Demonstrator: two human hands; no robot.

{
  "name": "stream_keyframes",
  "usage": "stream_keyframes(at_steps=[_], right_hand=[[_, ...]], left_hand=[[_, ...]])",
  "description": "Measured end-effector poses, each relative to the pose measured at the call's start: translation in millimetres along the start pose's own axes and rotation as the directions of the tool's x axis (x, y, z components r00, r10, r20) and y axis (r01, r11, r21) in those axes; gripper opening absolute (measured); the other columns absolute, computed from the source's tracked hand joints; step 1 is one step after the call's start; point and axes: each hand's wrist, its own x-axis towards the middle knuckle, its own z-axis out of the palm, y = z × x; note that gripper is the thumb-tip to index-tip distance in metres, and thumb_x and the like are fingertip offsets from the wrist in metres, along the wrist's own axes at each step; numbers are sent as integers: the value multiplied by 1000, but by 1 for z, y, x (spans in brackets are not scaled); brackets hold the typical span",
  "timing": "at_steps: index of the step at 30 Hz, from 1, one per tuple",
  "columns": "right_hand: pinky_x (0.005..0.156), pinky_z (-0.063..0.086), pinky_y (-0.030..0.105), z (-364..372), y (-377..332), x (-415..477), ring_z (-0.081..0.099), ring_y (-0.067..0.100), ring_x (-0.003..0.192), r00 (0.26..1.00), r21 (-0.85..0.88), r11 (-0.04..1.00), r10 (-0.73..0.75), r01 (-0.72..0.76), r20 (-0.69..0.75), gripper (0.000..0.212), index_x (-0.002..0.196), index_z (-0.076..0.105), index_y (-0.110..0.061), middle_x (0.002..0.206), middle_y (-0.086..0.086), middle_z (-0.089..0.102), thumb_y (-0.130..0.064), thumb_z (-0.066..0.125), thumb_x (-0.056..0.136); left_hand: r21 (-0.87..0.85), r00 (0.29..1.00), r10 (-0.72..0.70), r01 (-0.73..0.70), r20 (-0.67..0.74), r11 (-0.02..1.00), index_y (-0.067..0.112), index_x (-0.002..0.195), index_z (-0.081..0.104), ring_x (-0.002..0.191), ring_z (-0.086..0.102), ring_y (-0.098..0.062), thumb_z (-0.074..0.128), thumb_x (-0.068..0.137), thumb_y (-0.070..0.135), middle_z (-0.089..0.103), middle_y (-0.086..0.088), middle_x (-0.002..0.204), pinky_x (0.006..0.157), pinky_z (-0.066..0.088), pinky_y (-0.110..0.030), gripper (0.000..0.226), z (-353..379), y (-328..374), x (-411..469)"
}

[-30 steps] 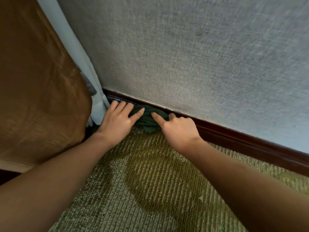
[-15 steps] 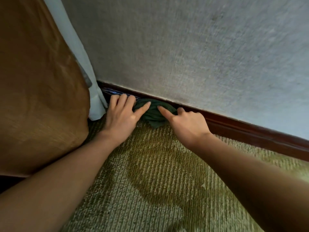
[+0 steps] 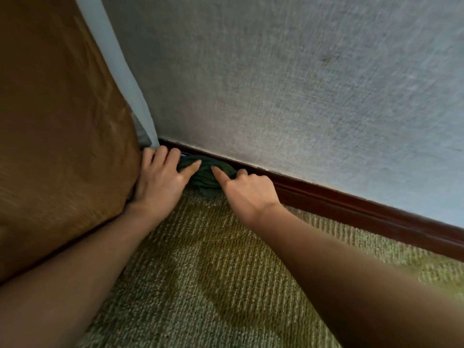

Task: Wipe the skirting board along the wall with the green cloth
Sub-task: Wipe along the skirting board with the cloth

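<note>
A dark green cloth (image 3: 206, 177) is bunched against the dark brown skirting board (image 3: 351, 204) at the foot of the wall. My left hand (image 3: 160, 179) lies flat on the cloth's left part, fingers spread toward the board. My right hand (image 3: 247, 190) presses on its right part, thumb on the cloth and fingers curled against the board. Both hands hide the ends of the cloth. The skirting runs from the corner by the curtain down to the right edge.
A brown curtain (image 3: 57, 136) with a pale lining strip (image 3: 125, 79) hangs at the left, right against my left hand. A grey textured wall (image 3: 301, 91) rises above the board. Olive ribbed carpet (image 3: 213, 285) covers the floor below.
Both hands and the cloth have shifted a little left along the skirting, closer to the curtain corner. The view has swung so the curtain fills more of the left.
</note>
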Motion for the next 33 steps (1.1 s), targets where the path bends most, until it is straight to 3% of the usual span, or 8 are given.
stream_keyframes(at_steps=[10,13,17,22,28,30,32,33], right_hand=[[59,33,34,1,10,2,56,31,92,994,-18,994,-110,110,-13,70,146,2,-19,119,22,48,-4,40,90],[58,32,33,4,16,-3,56,30,91,993,-4,993,-114,114,-20,67,146,2,-20,119,22,47,-7,39,91],[54,30,32,8,26,-12,57,28,83,995,3,996,-94,94,-17,72,146,1,-21,117,20,47,-7,43,89],[55,32,32,10,37,-25,59,28,81,998,6,997,-70,70,-4,70,146,0,-23,116,18,47,-8,41,91],[56,33,32,11,46,-43,60,25,81,1000,-9,1000,-1,1,-3,71,146,-2,-27,114,15,48,-8,40,91],[57,33,32,10,44,-45,59,26,81,1000,1,1000,20,-20,-3,69,146,-1,-27,112,14,49,-7,37,92],[57,33,33,9,42,-43,59,27,82,999,5,999,33,-33,-5,68,146,1,-26,109,14,50,-6,37,91],[57,33,33,7,41,-41,58,27,82,999,0,1000,32,-32,-5,68,146,2,-26,108,14,51,-5,37,91]], left_hand=[[43,1000,-4,4,-20,999,10,97,74,63,60,-31,40,76,9,60,-18,69,61,47,-38,39,-1,4,2],[4,1000,10,-10,-21,1000,9,98,73,60,59,-30,41,77,9,58,-17,67,61,37,-36,39,3,9,3],[-14,998,65,-65,3,998,8,101,72,61,59,-29,39,75,7,58,-17,69,58,44,-32,42,5,16,5],[17,994,105,-105,23,994,10,109,68,61,59,-31,37,73,6,58,-19,71,59,42,-34,48,2,22,7],[-15,995,30,-28,93,999,11,114,66,61,59,-35,72,55,-10,58,-21,73,50,49,-33,63,-9,46,9],[-32,979,-27,34,202,999,19,134,48,81,57,-35,71,69,-2,54,-22,95,60,49,-36,71,-13,53,11],[14,931,-108,110,348,994,30,147,11,105,44,-30,46,90,8,36,-15,120,77,44,-37,71,-7,53,8],[26,910,-132,133,393,991,32,147,1,109,40,-28,39,92,9,30,-13,124,81,42,-35,70,-6,53,7]])
